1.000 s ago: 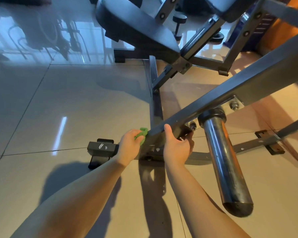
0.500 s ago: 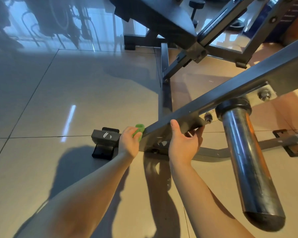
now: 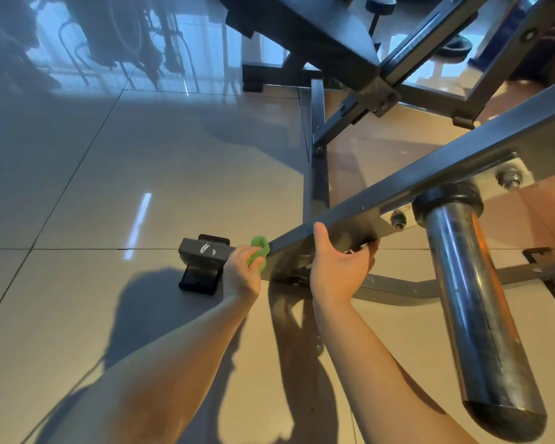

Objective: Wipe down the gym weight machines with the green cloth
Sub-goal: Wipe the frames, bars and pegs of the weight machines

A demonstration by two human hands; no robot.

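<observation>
Cloth, the green cloth (image 3: 259, 251), looks soft and light, bunched in the left hand (image 3: 242, 273) against the machine's stiff steel arm (image 3: 398, 190); the right hand (image 3: 340, 267) grips that arm's lower end.

head view, downward, close over floor (image 3: 173, 155)
</observation>
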